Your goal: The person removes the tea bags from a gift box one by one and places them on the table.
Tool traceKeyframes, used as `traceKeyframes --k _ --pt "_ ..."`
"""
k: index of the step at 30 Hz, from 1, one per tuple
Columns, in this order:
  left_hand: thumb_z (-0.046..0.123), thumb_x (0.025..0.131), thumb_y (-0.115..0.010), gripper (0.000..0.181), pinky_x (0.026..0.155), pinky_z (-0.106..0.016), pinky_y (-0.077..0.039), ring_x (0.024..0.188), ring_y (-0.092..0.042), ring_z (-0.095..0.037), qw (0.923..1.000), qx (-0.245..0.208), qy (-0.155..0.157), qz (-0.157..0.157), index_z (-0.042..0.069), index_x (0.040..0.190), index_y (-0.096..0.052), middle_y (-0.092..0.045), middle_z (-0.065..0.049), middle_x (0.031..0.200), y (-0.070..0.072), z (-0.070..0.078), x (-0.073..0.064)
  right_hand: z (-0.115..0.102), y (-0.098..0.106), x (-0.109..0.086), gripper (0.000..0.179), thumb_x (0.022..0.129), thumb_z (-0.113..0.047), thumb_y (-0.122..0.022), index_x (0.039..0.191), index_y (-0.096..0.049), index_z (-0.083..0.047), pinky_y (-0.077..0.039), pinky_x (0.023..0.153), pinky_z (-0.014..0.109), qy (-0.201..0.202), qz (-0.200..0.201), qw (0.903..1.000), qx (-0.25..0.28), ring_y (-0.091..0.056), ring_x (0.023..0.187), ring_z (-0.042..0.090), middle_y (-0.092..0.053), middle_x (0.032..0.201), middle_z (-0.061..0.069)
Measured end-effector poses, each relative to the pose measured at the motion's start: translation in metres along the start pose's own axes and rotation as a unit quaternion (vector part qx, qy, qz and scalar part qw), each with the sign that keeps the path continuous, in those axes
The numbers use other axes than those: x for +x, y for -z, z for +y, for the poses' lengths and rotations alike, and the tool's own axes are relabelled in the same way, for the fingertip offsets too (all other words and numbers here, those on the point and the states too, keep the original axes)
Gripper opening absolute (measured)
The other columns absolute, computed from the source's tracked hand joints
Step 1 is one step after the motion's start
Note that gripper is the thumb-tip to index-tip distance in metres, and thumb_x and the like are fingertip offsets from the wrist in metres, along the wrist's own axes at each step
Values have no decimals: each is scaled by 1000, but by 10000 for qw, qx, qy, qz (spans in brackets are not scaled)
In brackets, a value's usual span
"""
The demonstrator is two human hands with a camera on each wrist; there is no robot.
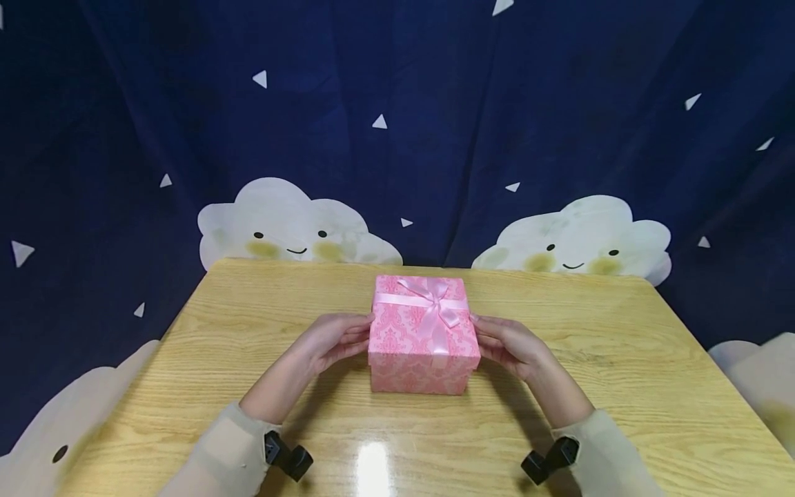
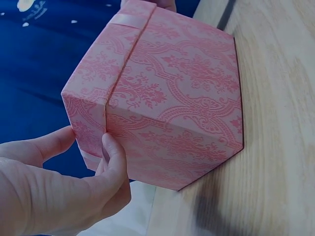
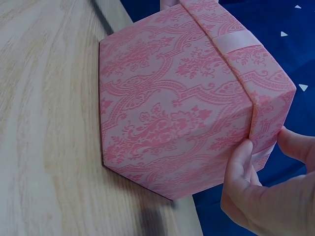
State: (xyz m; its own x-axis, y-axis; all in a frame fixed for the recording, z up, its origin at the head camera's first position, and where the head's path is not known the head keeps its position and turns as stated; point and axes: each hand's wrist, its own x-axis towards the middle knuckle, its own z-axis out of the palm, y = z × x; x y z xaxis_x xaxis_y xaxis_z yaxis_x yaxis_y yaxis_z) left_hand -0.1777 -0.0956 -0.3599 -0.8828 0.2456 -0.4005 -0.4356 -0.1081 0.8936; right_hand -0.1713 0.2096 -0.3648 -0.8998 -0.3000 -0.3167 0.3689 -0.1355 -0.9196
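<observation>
A pink patterned gift box (image 1: pixel 417 376) sits on the table, its lid (image 1: pixel 396 331) fitted on top. Pale pink ribbon (image 1: pixel 436 301) crosses the lid and is tied in a bow. From the left side, my left hand (image 1: pixel 338 338) grips the lid, thumb on its side wall and fingertips (image 2: pixel 112 147) at its lower edge. My right hand (image 1: pixel 509 345) holds the opposite side the same way, its fingertips (image 3: pixel 241 152) at the lid's lower edge. Both wrist views show the lid seated over the box, with a thin line along its rim.
The wooden table (image 1: pixel 248 304) reaches back to a dark blue curtain (image 1: pixel 435 103) printed with clouds and triangles. Black wrist devices (image 1: pixel 288 457) sit at both light sleeves (image 1: pixel 223 452).
</observation>
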Motion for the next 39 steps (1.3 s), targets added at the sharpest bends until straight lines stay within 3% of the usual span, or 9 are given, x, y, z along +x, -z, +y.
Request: traceKeyframes --k 6,10,14,21,27,30,35,39 --pt "14 93 -61 39 77 -17 -60 79 -65 -6 9999 119 -112 -41 -12 122 -54 -67 2 84 0 4 -1 -5 -2 -1 13 97 -18 -56 89 -67 -16 -59 75 17 27 43 10000 -62 -67 84 3 -70 88 -7" --pt "14 93 -61 39 76 -17 -60 78 -65 -6 9998 137 -131 -51 -12 122 -54 -67 1 83 -1 5 -1 -7 -2 -2 13 97 -19 -56 99 -65 -9 -59 74 16 4 85 9999 -100 -67 84 3 -70 88 -7" --pt "13 94 -60 39 74 -16 -59 77 -65 -6 9999 122 -101 -30 -12 122 -53 -67 1 82 -1 9 -3 -9 -3 -3 27 97 -19 -56 116 -57 1 -59 75 17 9 104 9999 -125 -67 84 3 -70 88 -7" --pt "13 94 -60 40 72 -14 -59 77 -64 -6 9999 5 -103 -41 -12 124 -51 -66 1 83 -2 15 -5 -14 -6 -3 11 97 -19 -57 97 -63 -10 -59 76 17 95 11 9999 33 -68 83 3 -71 87 -5" --pt "12 94 -59 41 78 -15 -59 79 -65 -5 9996 46 -283 0 -14 126 -50 -66 1 85 -3 18 -6 -18 -9 -3 12 97 -19 -56 92 -65 -13 -59 73 16 129 61 9999 55 -68 81 1 -72 85 -6" --pt "12 95 -58 42 83 -17 -59 82 -65 -5 9992 90 -372 104 -14 127 -50 -66 0 89 -2 19 -6 -20 -12 -2 15 98 -19 -56 102 -63 -7 -59 74 16 165 105 9998 28 -68 81 0 -72 85 -7" --pt "14 95 -58 44 93 -23 -57 88 -65 -7 9984 179 -478 231 -14 129 -49 -67 -3 98 0 21 -8 -23 -18 -1 48 98 -20 -55 133 -42 10 -58 74 15 196 219 9995 -103 -67 81 -1 -71 85 -10" --pt "15 95 -59 45 99 -27 -55 92 -65 -8 9978 211 -501 367 -12 129 -50 -66 -8 109 4 22 -10 -26 -25 -1 61 98 -18 -54 142 -28 15 -57 75 14 218 298 9992 -173 -66 81 -3 -71 84 -12"
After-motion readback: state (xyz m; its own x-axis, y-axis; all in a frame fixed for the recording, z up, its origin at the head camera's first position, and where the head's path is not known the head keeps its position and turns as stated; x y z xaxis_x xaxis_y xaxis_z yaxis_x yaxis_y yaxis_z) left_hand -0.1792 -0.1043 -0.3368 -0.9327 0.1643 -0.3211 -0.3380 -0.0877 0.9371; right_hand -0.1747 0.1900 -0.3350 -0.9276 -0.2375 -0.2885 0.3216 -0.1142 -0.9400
